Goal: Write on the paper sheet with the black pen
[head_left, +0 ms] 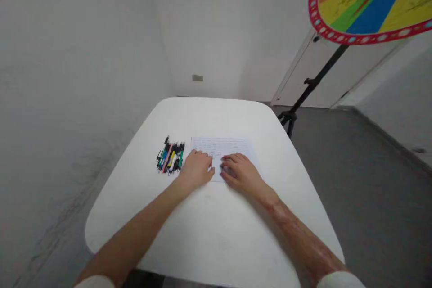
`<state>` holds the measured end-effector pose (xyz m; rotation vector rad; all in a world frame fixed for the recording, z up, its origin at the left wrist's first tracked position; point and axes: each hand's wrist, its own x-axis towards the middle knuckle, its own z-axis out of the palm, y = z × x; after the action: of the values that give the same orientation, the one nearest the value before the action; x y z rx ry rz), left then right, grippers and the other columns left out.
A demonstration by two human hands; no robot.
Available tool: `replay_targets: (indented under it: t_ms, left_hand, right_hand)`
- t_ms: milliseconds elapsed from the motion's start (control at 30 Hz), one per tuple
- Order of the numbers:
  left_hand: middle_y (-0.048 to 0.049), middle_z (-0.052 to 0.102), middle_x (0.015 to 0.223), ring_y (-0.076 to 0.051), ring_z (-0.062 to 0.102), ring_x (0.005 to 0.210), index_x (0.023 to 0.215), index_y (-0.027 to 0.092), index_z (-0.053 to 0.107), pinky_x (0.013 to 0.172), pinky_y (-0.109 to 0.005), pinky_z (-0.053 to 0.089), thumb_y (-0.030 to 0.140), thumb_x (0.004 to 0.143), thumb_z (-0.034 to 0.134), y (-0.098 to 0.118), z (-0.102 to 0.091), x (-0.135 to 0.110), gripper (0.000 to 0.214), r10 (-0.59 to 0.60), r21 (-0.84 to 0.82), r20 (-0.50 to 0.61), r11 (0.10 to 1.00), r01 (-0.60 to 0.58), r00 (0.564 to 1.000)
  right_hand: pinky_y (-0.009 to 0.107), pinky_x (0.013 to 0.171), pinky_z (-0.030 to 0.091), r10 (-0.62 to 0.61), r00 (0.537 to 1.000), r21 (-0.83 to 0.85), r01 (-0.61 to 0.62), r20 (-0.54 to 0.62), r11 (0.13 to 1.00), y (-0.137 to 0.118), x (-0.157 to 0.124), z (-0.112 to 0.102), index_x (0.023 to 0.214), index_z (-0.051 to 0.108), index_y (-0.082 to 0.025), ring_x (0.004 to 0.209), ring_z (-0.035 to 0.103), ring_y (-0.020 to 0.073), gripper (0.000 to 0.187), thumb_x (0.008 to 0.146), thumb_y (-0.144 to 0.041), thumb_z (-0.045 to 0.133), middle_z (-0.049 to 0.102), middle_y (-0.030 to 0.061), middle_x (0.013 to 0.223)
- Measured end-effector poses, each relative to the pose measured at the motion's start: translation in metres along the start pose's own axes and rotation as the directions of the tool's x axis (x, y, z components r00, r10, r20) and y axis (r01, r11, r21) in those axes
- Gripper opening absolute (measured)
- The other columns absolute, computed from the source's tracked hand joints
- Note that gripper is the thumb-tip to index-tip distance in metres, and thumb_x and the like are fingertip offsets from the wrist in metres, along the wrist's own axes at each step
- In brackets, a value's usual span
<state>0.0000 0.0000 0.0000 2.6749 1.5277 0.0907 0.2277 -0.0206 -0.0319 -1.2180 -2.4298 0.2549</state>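
White walls (84,54) all round and a rounded white table (216,117) pushed near the corner, so it's a pretty bare setup. I've got a sheet of handwritten paper (234,146) lying right in front of me, with my left hand (197,171) and right hand (241,174) both resting palms down on its near part. They're close together but not touching, and neither one is gripping anything. Resting them like that looks like it keeps the page from sliding. Just left of it sits a tight bunch of colored pens (170,155), laid side by side within easy reach of my left hand. Past the table's far right corner, a prize wheel (371,0) stands on a black tripod (288,119), out of the way.
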Motion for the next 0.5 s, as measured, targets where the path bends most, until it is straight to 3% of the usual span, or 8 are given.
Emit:
replay_targets:
  t_ms: [200, 367, 500]
  left_hand:
    - [-0.0137, 0.085, 0.101, -0.032, 0.079, 0.108, 0.095, 0.019, 0.084, 0.106, -0.047, 0.049, 0.029, 0.097, 0.068, 0.005, -0.002, 0.016, 0.020, -0.086, 0.007, 0.119, 0.996, 0.086, 0.989]
    - [-0.0162, 0.085, 0.096, -0.035, 0.081, 0.104, 0.092, 0.017, 0.084, 0.102, -0.048, 0.050, 0.032, 0.093, 0.072, 0.011, -0.002, 0.028, 0.020, -0.129, 0.015, 0.141, 0.992, 0.128, 0.982]
    - [-0.0185, 0.085, 0.100, -0.036, 0.081, 0.105, 0.097, 0.014, 0.085, 0.097, -0.046, 0.051, 0.030, 0.093, 0.071, 0.016, 0.000, 0.032, 0.022, -0.131, 0.027, 0.126, 0.991, 0.128, 0.983]
  right_hand:
    - [0.052, 0.110, 0.051, 0.011, 1.000, 0.047, -0.011, -0.016, 0.999, 0.002, 0.004, 0.002, 0.115, 0.079, -0.023, 0.120, 0.069, 0.0317, 0.015, 0.100, -0.022, 0.077, 0.079, 0.0107, 0.130]
    - [0.053, 0.111, 0.051, 0.014, 0.998, 0.077, -0.010, -0.055, 0.997, 0.004, 0.005, 0.003, 0.111, 0.078, -0.025, 0.114, 0.069, 0.0308, 0.017, 0.095, -0.017, 0.077, 0.080, 0.0091, 0.116]
    - [0.062, 0.126, 0.039, 0.019, 0.997, 0.104, -0.011, -0.078, 0.994, 0.006, 0.004, 0.010, 0.108, 0.075, -0.026, 0.109, 0.071, 0.0284, 0.017, 0.096, -0.014, 0.075, 0.080, 0.0054, 0.108]
